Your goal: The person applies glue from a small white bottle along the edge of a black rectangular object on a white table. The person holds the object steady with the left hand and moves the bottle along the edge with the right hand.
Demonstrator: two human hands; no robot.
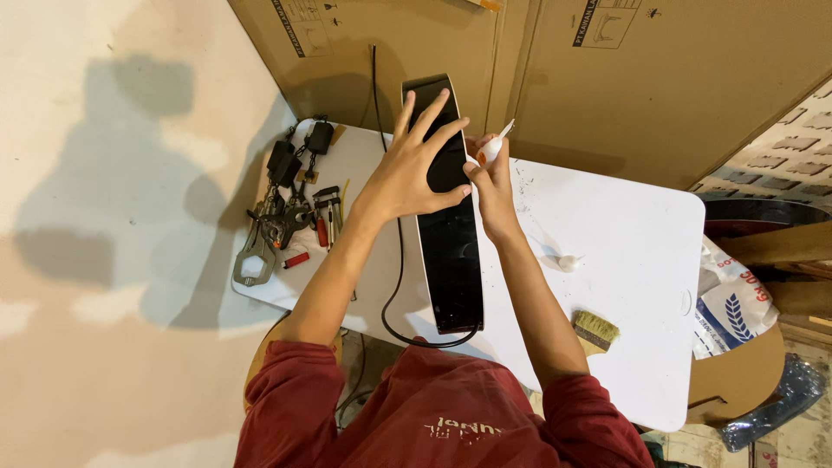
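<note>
In the middle of the frame, the left hand (414,173), fingers spread, presses flat on the long black panel (449,251) lying on the white bench (633,260). The right hand (490,186) pinches a small white tube (494,147) at the panel's edge. It looks like the gluing step; next needs a steady, gentle squeeze.

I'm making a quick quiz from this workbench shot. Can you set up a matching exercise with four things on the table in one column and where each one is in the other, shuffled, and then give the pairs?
Things:
1. glossy black panel
2. brush
3. pile of clamps and tools
4. small white tube

Places:
A. held in the right hand, at the panel's right edge
B. at the left end of the white table
C. standing on edge along the middle of the table, under the left hand
D. lying on the table near its front edge, right of the right forearm

Pairs: 1-C, 2-D, 3-B, 4-A
</note>
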